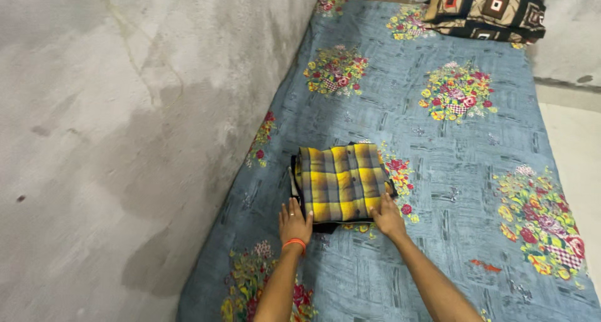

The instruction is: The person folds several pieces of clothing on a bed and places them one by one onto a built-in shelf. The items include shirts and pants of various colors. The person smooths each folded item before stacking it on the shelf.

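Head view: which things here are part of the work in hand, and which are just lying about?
In hand: folded yellow plaid shirt, dark garment under it, left hand, right hand.
Lying about: patterned cushion; blue floral bedsheet is only the surface.

Two bare forearms are showing from the bottom edge of the frame, seen from a camera worn on the person's head. No sleeves are covering either arm as far as the view is reaching. The left hand [294, 220] is wearing a thin orange thread band [295, 243] around the wrist, sitting just below the hand. The right hand [388, 217] is wearing nothing at the wrist, and no rings are showing on its fingers. Both arms are looking slim, and the fingernails are appearing short and unpainted, though they are too small to tell for certain
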